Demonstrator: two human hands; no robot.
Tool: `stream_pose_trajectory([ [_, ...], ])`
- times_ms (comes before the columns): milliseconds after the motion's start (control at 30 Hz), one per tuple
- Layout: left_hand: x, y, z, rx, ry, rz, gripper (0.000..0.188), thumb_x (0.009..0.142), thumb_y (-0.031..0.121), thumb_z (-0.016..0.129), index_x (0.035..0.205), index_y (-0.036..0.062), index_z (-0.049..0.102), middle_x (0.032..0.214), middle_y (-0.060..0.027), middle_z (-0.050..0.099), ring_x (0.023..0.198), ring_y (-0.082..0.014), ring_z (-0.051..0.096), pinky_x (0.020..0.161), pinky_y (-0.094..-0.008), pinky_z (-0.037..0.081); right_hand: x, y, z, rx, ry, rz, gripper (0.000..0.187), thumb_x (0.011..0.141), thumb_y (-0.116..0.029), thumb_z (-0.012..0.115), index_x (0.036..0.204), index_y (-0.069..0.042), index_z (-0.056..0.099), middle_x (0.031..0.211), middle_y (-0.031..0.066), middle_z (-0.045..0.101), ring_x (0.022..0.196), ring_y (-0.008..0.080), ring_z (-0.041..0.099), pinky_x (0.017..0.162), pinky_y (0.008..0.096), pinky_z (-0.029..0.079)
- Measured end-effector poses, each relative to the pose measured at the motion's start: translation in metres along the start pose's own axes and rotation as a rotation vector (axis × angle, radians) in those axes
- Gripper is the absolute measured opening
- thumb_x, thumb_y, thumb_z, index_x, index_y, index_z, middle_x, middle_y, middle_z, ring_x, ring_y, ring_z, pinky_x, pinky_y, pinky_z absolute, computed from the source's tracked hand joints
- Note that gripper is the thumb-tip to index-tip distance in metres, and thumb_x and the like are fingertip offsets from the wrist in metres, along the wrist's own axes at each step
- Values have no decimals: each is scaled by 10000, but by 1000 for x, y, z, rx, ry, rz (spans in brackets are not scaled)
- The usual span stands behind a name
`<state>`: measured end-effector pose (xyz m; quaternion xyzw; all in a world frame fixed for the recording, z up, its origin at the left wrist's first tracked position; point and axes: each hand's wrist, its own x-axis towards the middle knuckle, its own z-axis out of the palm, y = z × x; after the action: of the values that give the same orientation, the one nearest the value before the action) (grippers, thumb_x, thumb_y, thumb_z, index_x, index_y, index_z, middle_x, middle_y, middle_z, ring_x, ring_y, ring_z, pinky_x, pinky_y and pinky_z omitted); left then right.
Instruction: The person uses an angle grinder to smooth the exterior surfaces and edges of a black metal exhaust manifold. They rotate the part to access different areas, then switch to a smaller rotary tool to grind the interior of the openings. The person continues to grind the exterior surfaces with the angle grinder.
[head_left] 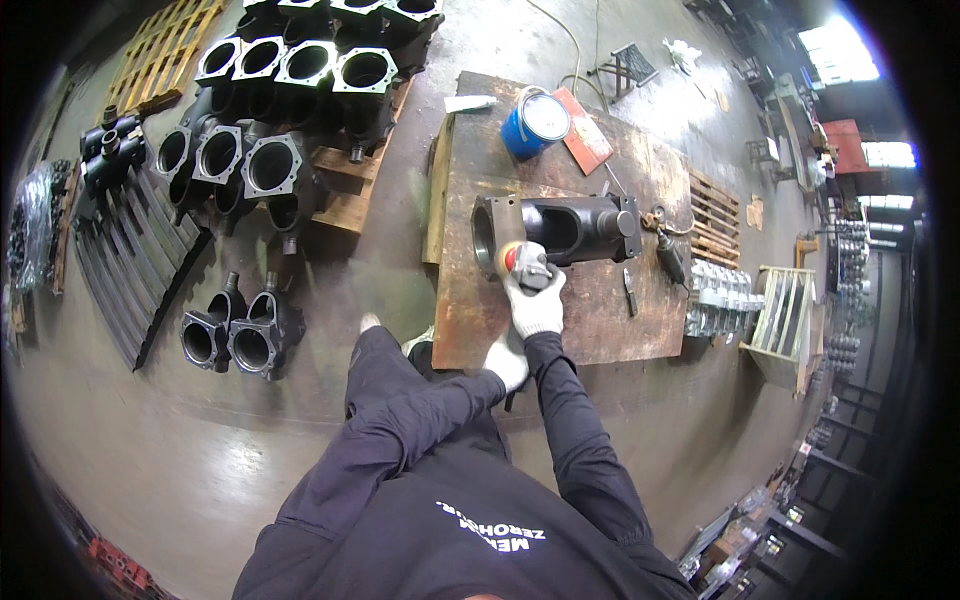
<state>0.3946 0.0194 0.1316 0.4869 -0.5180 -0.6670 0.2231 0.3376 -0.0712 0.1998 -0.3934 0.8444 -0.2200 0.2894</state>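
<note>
My right hand [540, 302], in a white glove, is wrapped round the grey head of a hand grinder [530, 266]. The grinder's red disc lies against the near side of a black metal casting [585, 228], at the machined band by its ring-shaped left end. The casting lies lengthwise on a worn wooden table [480, 330]. My left hand [508, 362], also gloved, is closed just below my right wrist at the table's near edge. A dark end pokes out under it, but what it grips is mostly hidden.
A blue can [535, 124] and a red folder-like sheet [585, 135] are at the table's back. A second air tool [672, 258] and a small knife-like tool [630, 293] lie right of the casting. Similar castings [272, 165] stand on pallets and floor at left.
</note>
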Motion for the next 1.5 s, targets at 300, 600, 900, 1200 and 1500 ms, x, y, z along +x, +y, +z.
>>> stream_pose_trajectory([
  [300,35,-22,-46,13,-48,-37,562,914,355,643,1286,-48,519,1234,-237,646,1183,-370,612,1005,-412,472,32,-16,37,278,127,76,821,788,-330,837,1409,-83,360,1224,264,649,1137,359,659,971,413,502],
  [600,22,-27,-84,77,-304,-122,684,834,387,690,1306,-74,508,1285,-315,594,1249,-430,561,1049,-429,440,5,-46,44,56,314,285,802,771,-309,856,1374,-48,397,1251,232,625,1147,311,643,980,404,496],
  [900,63,-12,-117,-59,-223,-58,555,863,368,677,1234,-29,563,1182,-265,657,1129,-411,630,957,-424,496,50,-71,60,67,306,282,819,759,-360,846,1392,-102,394,1241,271,632,1169,374,639,990,434,492],
  [1200,70,1,-126,30,-188,134,422,932,306,603,1204,-16,578,1161,-224,672,1104,-378,642,937,-431,497,52,-83,57,73,303,182,829,759,-396,829,1390,-103,379,1182,270,660,1122,405,656,955,445,508],
  [1500,32,19,-135,-65,-290,25,383,926,226,606,1210,-29,578,1141,-220,666,1096,-377,632,955,-413,488,17,-84,61,16,304,306,810,766,-381,835,1396,-124,395,1263,254,638,1164,395,642,979,448,497],
])
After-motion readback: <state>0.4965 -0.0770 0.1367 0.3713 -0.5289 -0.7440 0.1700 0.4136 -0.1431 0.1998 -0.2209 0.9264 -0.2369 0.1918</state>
